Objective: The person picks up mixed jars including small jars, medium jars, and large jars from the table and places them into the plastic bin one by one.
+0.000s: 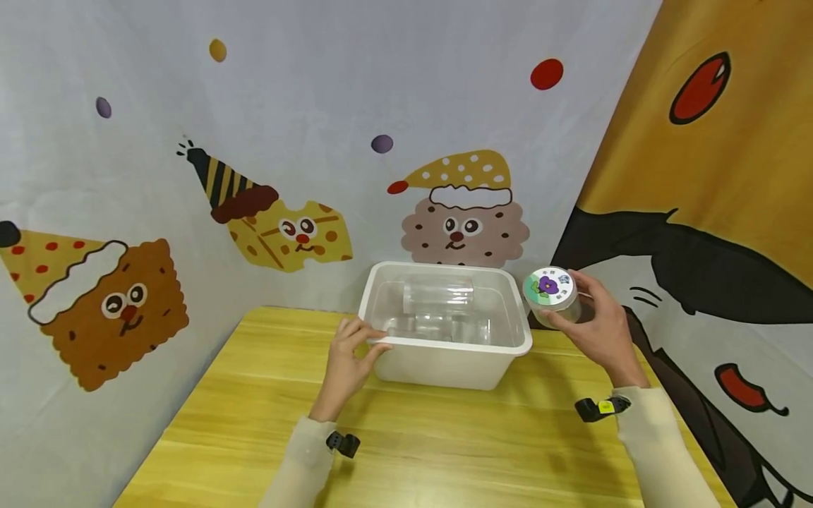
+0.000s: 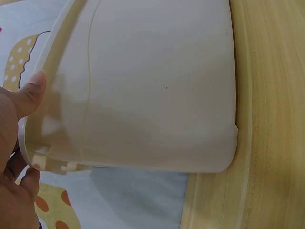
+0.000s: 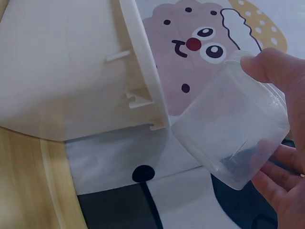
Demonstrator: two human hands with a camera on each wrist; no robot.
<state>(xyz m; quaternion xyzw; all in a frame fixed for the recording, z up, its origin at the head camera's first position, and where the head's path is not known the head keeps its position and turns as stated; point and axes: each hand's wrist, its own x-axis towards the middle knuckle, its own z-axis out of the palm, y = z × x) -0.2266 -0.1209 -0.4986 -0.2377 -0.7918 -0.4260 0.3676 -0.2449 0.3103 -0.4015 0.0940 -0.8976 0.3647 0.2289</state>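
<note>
jar (image 1: 550,295) gripped by right hand (image 1: 600,328), flower lid (head view only); left hand (image 1: 349,353) pinches bin (image 1: 444,363) rim.

Table: yellow wooden tabletop (image 1: 444,451), pale grain lines running across.
Back wall: white cloth backdrop (image 1: 305,106) printed with cartoon biscuits in party hats and coloured dots.
Right wall: orange, black and white cartoon cloth (image 1: 724,176).
</note>
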